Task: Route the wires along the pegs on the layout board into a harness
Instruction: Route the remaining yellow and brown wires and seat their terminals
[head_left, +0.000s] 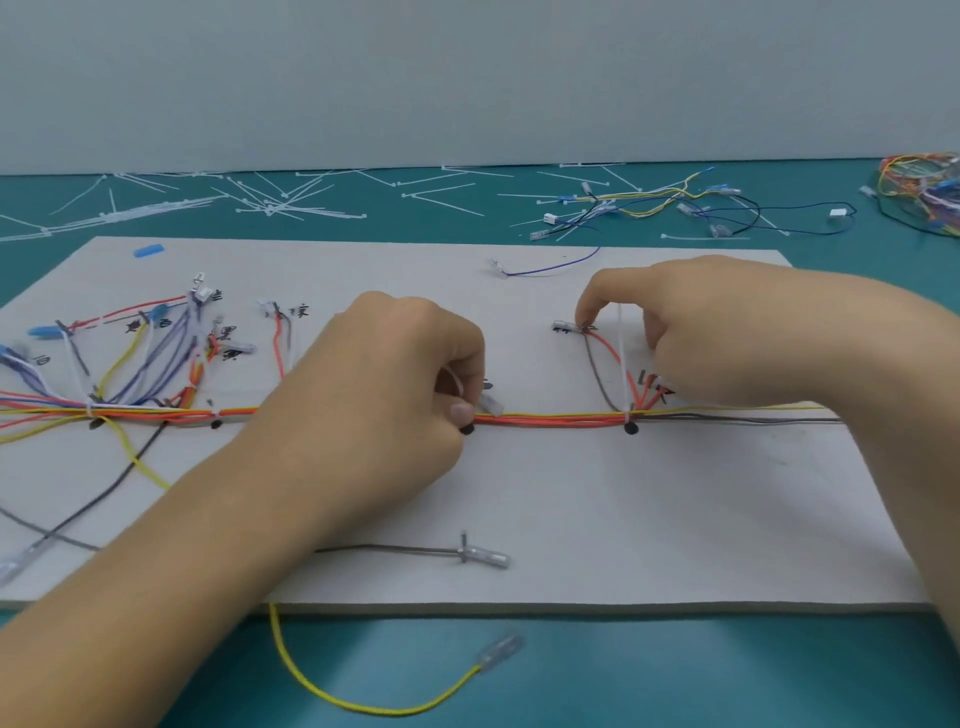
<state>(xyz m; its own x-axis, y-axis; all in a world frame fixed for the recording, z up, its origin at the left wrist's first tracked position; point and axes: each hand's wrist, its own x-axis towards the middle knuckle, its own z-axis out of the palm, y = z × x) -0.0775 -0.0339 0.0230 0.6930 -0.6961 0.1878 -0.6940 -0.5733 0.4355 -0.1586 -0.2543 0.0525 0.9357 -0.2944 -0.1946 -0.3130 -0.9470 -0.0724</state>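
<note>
— Both your hands are down on the board, fwiw. Your left hand is curled tight and pinches a tie between thumb and fingers. It's right on the bundle, about mid-board, just above a black dot.

— Yep, and the bundle runs flat left to right across the middle of the board, mostly red and orange with a yellow one on top. On the left it fans out into blue, white, yellow and red branches going up to the handwritten labels.

— Your right hand is over the right-side branch. Index fingertip touches the wire end beside a terminal, and the other fingers are curled under. A second tie stands up from the bundle between index and thumb and disappears behind the hand. Can't tell whether you're gripping it or not.

— Same, can't tell either. That second tie wraps the bundle just above a second dot, where red and grey wires split upward.

— Other stuff: a grey wire lies near the front of the board, its end at a small peg. A yellow wire hangs off the front edge and loops on the teal mat. A blue wire sits loose near the back edge.

— Plus spare ties scattered on the mat behind the board, loose wires back right, and a tangle at the far right.
</note>
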